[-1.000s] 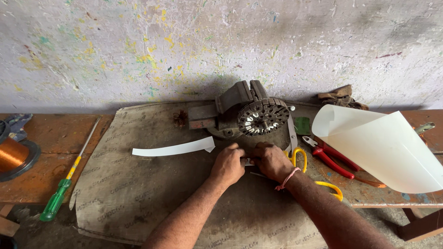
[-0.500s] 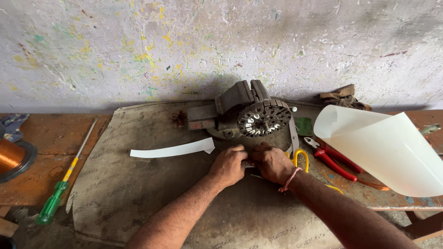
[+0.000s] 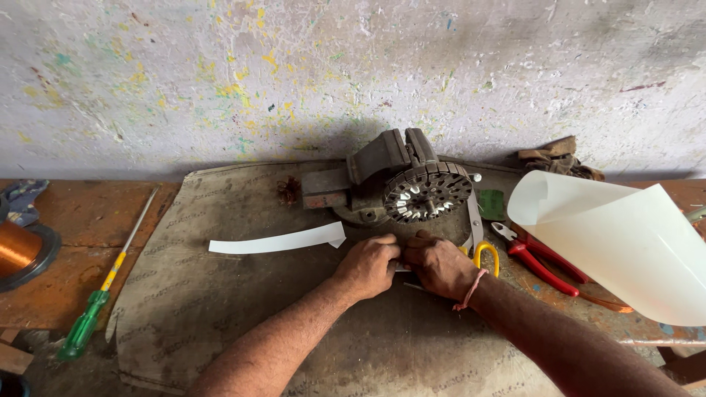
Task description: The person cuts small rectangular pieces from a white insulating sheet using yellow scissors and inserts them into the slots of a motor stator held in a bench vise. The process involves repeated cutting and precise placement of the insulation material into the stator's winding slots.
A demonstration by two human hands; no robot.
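Hands meet knuckle to knuckle below the slotted motor stator (image 3: pixel 426 192), left hand (image 3: pixel 370 266) and right hand (image 3: pixel 440 265) both pinched shut on a small white paper piece (image 3: pixel 401 267) lying flat between them on the mat (image 3: pixel 220 309).

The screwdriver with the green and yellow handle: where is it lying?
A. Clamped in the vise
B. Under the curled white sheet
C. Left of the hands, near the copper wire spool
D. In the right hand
C: the screwdriver lies at the left of the bench, beside the copper wire spool, well away from both the left hand and the right hand.
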